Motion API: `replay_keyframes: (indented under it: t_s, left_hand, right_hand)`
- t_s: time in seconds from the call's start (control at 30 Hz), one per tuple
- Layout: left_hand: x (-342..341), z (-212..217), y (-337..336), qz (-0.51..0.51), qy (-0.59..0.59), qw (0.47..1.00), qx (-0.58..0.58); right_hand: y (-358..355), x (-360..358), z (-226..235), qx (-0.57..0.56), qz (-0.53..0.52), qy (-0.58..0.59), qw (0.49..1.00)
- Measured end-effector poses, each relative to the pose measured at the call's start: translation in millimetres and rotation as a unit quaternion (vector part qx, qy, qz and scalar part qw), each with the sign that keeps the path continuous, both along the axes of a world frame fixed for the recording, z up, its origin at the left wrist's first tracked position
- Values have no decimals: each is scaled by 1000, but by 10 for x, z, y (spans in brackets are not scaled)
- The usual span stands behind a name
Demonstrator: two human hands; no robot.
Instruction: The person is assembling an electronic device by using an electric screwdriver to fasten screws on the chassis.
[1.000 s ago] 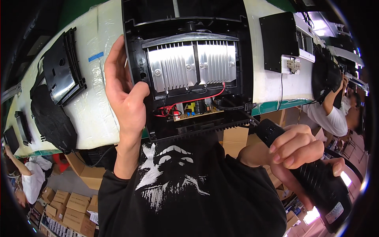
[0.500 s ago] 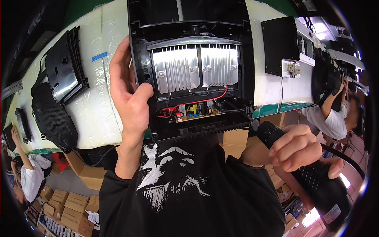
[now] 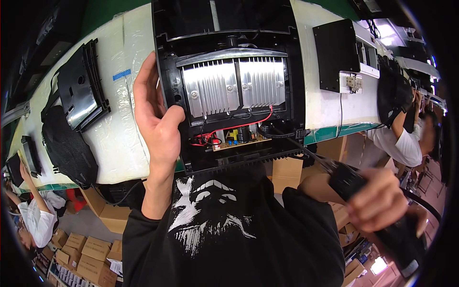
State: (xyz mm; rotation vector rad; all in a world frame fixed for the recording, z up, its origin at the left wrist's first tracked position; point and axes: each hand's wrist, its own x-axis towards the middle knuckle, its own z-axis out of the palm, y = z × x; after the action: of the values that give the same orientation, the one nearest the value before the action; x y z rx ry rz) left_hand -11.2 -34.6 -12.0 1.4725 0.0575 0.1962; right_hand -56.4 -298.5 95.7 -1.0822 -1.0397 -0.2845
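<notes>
A black plastic casing stands open in front of me, with two finned metal heat sinks screwed inside it. Below them sit red and black wires and a small circuit board. My left hand grips the casing's left side wall, the thumb hooked over its edge and the fingers along the outside. At the lower right, my right hand, blurred by motion, is wrapped around a black electric screwdriver. Its thin front end points toward the casing's lower right corner; whether it touches is unclear.
On the white-covered bench at left lie a black molded panel and a black mesh grille. A black-and-white box stands at right. Cardboard boxes are stacked on the floor. Other people work at both sides.
My right hand and the screwdriver have moved right and down, away from the casing. The casing has shifted slightly left in view; my left hand keeps its grip.
</notes>
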Motion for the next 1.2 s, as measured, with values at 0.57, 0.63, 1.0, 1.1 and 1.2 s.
replay_keyframes:
  t_s: [0.57, 0.63, 1.0, 1.1, 1.2]
  left_hand:
    - [-14, 18, -32, 8, 15, 999, 35]
    - [-12, 37, -33, 8, 22, 999, 41]
    - [6, 65, -74, 33, 46, 998, 22]
    - [-9, 27, -46, 27, 29, 999, 8]
    - [-13, 21, -26, 24, 22, 999, -21]
  right_hand:
    - [-1544, 33, 99, 30, -630, -29, 775]
    - [-1627, 70, 48, 53, -610, -20, 790]
    - [-1903, 994, 346, -60, -509, 201, 835]
    - [-1632, 1330, 349, -83, -583, 220, 778]
    - [-1731, 1448, 309, -100, -573, 245, 775]
